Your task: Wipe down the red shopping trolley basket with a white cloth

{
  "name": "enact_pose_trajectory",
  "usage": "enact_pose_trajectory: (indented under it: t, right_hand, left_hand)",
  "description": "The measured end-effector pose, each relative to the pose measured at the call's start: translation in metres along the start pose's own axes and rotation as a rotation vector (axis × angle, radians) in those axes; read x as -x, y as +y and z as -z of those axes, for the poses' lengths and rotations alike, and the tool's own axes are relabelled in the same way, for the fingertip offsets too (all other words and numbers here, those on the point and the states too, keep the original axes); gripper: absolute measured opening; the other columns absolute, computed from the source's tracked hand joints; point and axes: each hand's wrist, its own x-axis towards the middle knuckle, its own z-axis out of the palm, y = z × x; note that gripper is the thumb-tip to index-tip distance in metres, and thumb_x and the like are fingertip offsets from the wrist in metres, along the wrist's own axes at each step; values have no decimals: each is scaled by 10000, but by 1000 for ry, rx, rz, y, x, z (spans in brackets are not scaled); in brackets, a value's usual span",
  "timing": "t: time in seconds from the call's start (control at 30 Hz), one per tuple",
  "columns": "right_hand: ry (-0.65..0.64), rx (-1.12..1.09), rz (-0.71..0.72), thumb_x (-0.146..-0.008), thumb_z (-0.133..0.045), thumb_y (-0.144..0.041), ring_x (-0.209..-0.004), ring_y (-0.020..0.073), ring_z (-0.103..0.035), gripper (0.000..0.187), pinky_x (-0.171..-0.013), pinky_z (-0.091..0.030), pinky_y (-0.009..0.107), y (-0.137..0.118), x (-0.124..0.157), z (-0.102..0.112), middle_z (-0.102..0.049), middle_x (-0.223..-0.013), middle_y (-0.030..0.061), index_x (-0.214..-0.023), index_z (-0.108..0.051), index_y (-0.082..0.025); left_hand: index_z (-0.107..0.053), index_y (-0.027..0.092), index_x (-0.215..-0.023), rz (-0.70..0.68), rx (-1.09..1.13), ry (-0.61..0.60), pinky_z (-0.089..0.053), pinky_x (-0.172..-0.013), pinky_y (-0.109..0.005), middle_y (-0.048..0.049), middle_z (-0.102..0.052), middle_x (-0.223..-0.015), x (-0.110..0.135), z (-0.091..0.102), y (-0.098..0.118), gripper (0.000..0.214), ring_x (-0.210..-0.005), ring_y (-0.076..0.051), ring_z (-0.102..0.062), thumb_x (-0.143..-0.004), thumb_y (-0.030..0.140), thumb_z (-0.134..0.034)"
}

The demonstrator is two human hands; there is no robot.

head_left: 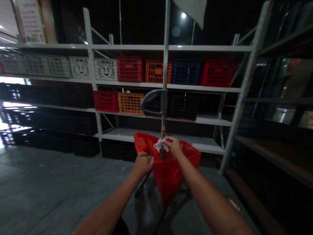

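Observation:
In front of me stands a red plastic shopping cart basket with a perforated wall. A metal pole rises from its near edge and carries a grey loop handle. My left hand is closed over the basket's near left rim. With its fingers pinched, my right hand holds a crumpled white tissue against the lower part of the pole, just below a small yellow sticker. Part of the tissue is hidden behind the pole and my fingers.
Behind the cart, a white metal rack bears several plastic crates, including an orange crate, a blue crate and a yellow crate. Dark shelving runs along the right. Grey floor extends to the left.

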Motion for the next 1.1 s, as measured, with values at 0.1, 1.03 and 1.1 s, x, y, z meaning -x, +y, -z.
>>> enact_pose_trajectory:
  t: [0.1,1.03,1.1]
  right_hand:
    - [73,-37,20,-548,-697,-281,-536,114,-561,226,-508,-418,206,0,0,-12,-633,-635,-19,-686,-556,-170]
    - [566,729,362,-667,-639,-279,-649,134,-449,210,-641,-373,252,16,38,-26,-458,-680,-24,-668,-449,-190]
    - [600,737,398,-663,-635,-287,-628,124,-433,220,-614,-354,235,2,23,-29,-450,-675,-32,-670,-437,-192]
  left_hand:
    - [-591,175,-522,-6,3,7,-372,-716,-312,-32,-601,-510,-4,-4,-3,410,-592,-144,-531,-830,262,-333]
    - [-564,180,-502,-49,64,97,-395,-700,-313,-31,-583,-501,-11,-18,-1,355,-594,-147,-523,-801,237,-382]
    - [-562,181,-498,-44,76,98,-394,-696,-313,-28,-581,-494,-11,-17,0,353,-587,-146,-520,-798,235,-385]
